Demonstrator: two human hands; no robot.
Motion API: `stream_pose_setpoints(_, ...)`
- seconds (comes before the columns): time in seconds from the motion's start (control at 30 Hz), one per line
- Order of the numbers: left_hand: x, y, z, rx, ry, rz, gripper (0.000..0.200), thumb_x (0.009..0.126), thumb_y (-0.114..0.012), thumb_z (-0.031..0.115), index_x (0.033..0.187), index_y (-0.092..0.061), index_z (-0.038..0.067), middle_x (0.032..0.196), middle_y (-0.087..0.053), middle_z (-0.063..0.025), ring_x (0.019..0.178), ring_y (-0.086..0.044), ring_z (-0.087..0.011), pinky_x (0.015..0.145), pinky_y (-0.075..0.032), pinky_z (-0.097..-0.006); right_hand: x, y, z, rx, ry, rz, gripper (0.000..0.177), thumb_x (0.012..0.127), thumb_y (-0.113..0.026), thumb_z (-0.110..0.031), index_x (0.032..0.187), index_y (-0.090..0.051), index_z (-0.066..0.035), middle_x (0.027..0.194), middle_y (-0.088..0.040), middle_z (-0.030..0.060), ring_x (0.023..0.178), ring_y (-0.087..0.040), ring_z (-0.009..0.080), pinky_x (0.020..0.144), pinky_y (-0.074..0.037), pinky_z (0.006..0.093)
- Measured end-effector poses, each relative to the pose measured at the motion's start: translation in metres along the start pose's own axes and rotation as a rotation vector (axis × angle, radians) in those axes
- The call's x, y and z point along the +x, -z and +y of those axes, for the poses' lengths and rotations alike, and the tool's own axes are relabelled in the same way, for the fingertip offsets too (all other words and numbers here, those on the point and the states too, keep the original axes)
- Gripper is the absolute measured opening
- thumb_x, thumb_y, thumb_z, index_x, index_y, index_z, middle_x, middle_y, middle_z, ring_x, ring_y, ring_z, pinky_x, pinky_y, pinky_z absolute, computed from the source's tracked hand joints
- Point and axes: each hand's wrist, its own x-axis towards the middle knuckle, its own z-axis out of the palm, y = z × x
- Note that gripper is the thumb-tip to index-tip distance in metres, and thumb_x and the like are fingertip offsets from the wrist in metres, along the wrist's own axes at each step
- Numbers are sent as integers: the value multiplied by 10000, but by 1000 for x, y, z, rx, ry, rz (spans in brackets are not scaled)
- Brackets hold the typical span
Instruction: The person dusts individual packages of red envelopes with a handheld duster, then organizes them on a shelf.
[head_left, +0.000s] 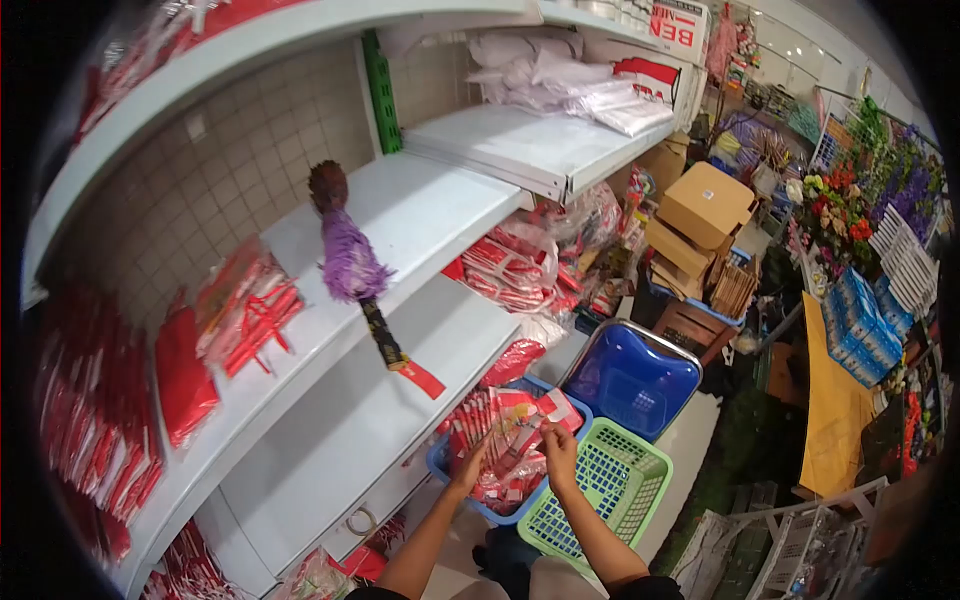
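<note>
Over a blue basket [437, 462] full of red and clear plastic packets, my two hands are close together. My left hand [474, 466] is at the left side of the pile, its fingers against a red plastic packet [517, 440] that it seems to grip. Facing it, my right hand [559, 456] is closed at the packet's right side. What its fingertips pinch is too small to make out. Other red packets [478, 415] stand in a row behind my hands.
A green basket [600, 490] adjoins the blue one, with a blue chair [635, 375] behind it. On the white shelf [440, 215] at left lie a purple duster [352, 260] and red packets [185, 375]. Cardboard boxes [705, 205] are stacked farther back.
</note>
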Motion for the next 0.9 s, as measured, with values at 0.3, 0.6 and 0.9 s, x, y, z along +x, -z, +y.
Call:
stream_pose_setpoints(0.3, -42, 5, 86, -436, -239, -222, 554, 929, -420, 392, 1369, -291, 82, 1362, -375, -76, 1238, -389, -196, 1009, -355, -377, -38, -69, -173, 698, -169, -496, 198, 914, -477, -113, 1030, -541, 33, 1022, -582, 135, 939, -613, 255, 900, -488, 362)
stream_pose_setpoints(0.6, -119, 6, 155, -562, -325, -166, 630, 887, -385, 521, 1313, -362, 58, 1299, -446, -132, 1155, -473, -286, 997, -367, -456, -73, -81, -243, 258, 197, -911, 222, 910, -502, -154, 988, -573, 41, 861, -648, 156, 786, -649, 207, 720, -517, 307)
stream_pose_setpoints(0.9, -175, 42, 175, -680, -303, -53, 658, 873, -384, 541, 1282, -413, 27, 1261, -490, -163, 1095, -526, -301, 928, -440, -456, 23, -177, -295, -392, 435, -472, 402, 874, -536, -356, 733, -580, 17, 613, -594, 127, 579, -610, 176, 522, -465, 309)
